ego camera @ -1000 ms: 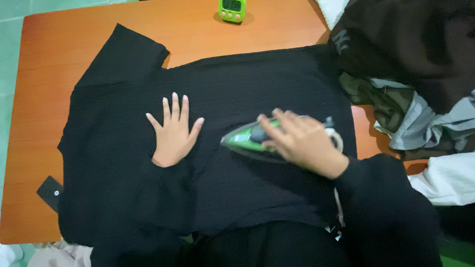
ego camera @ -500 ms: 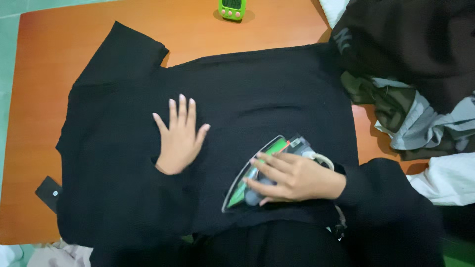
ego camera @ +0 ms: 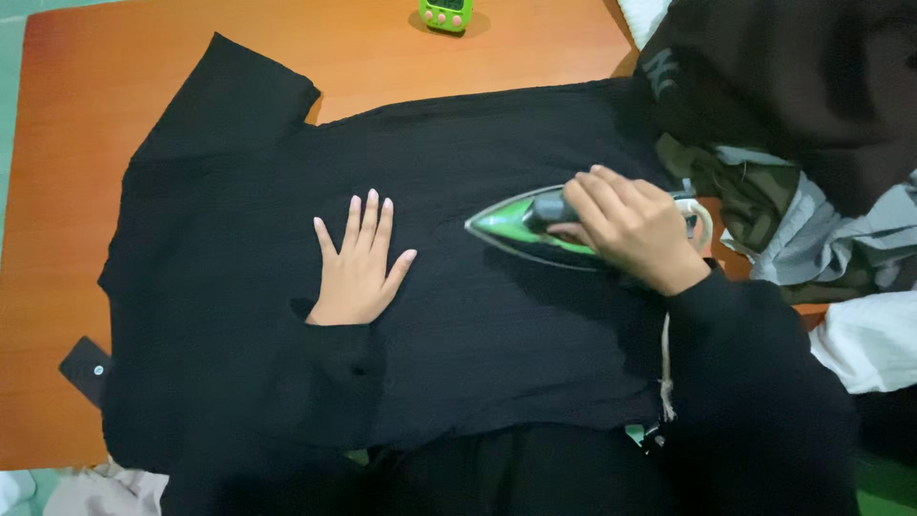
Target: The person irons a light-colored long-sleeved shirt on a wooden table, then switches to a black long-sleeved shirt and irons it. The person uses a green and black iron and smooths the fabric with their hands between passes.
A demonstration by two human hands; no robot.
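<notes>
A black garment (ego camera: 239, 220) lies spread flat over an orange wooden table (ego camera: 86, 115), one sleeve reaching toward the far left corner. My left hand (ego camera: 361, 266) rests flat on the cloth near its middle, fingers spread. My right hand (ego camera: 629, 227) grips the dark handle of a green and silver iron (ego camera: 511, 225). The iron sits on the garment's right half with its tip pointing left toward my left hand. A pale cord (ego camera: 663, 368) runs from the iron's back end down along my black sleeve.
A heap of dark, olive and grey clothes (ego camera: 793, 162) fills the right side, with white fabric (ego camera: 864, 344) below it. A small green timer (ego camera: 445, 12) stands at the table's far edge. A black tag-like object (ego camera: 84, 368) lies at the left near edge.
The iron swung from the garment's middle down toward me with its tip turned, then went up and to the right, tip pointing left again. My left hand crept slightly right on the cloth.
</notes>
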